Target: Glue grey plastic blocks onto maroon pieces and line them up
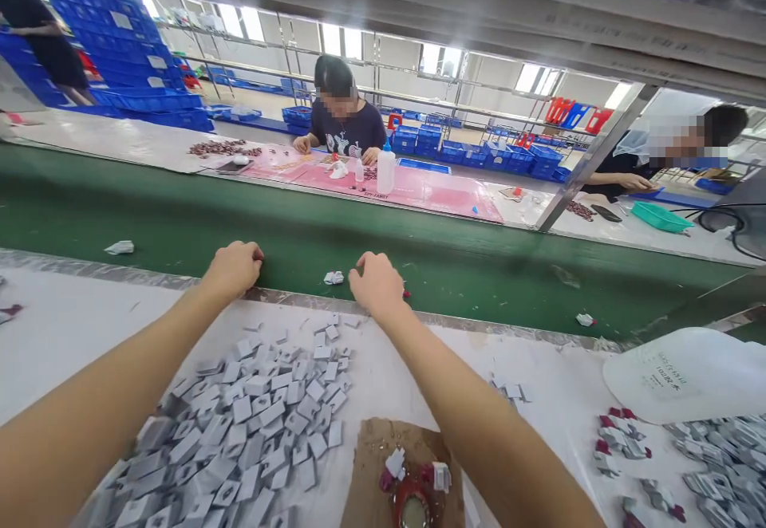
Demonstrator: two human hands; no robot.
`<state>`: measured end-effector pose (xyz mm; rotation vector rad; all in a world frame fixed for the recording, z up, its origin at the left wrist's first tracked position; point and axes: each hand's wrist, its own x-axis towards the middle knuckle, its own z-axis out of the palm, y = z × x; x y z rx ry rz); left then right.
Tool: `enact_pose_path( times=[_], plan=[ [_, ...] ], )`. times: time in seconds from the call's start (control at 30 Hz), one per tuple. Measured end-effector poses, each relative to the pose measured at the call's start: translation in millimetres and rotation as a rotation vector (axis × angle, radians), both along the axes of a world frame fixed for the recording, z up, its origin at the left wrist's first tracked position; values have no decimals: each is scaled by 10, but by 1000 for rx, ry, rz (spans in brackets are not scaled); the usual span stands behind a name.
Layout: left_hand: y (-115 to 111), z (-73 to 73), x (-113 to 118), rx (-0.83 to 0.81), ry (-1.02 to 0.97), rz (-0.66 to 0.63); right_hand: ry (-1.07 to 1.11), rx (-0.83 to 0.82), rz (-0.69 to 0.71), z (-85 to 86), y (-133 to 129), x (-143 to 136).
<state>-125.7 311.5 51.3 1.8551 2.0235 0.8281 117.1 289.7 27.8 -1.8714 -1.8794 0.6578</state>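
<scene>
Up close on brown cardboard (369, 464), two pink-and-white bits (441, 477), looking joined. Next, many loose gray blocks (272, 416), likely undone. At right, a white tub (700, 372), insides hidden. By the green belt (293, 229), left hand (234, 267) and right hand (380, 282), curled, no telling if full; between, a white piece (333, 277), maybe done. Far off, green basket (658, 217), insides unclear.

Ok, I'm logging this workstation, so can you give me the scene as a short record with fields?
left hand: at the near edge of the green belt, grip unclear
right hand: over the green belt, beside a small white piece, grip unclear
near table: heap of grey blocks, brown cardboard, white container
across the belt: co-worker at pink mat
</scene>
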Motion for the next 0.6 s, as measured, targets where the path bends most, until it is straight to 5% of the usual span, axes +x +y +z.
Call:
enact_pose_path(
  times=[0.1, 0.23, 0.43, 0.6],
  plan=[
    [17, 33, 138, -7, 17, -25, -130, 46, 5, -96, -147, 408],
    [-259, 129, 672, -49, -30, -231, -204, 44, 0, -213, -337, 953],
    [-1541, 126, 1516, -177, -223, -730, -359, 2, -505, -57, -626, 2131],
    [-2541, -389, 2031, -178, -203, -1106, -376, -126, -745, 3, -855, 2933]
  ],
)
